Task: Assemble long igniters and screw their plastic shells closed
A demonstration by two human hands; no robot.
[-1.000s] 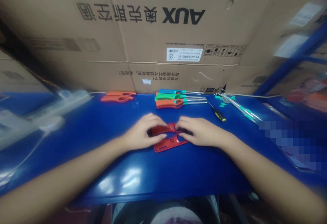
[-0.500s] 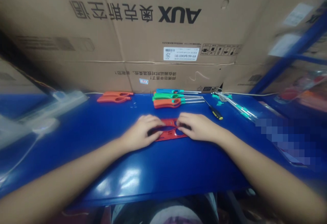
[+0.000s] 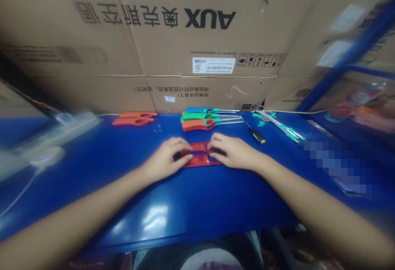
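Observation:
A red plastic shell piece with oval cut-outs lies flat on the blue table in the middle. My left hand grips its left end with curled fingers. My right hand pinches its right end, fingers bent over the edge. Both hands rest on the table surface.
Behind the hands lie three assembled long lighters in blue, green and orange, two orange shell halves at the left, a black-and-yellow screwdriver, and teal parts with metal rods. A large cardboard box stands along the back. White blurred items sit at left.
The red shell piece has been laid flatter on the table and sits slightly farther from me. Both hands stay on its ends; the view has shifted a little.

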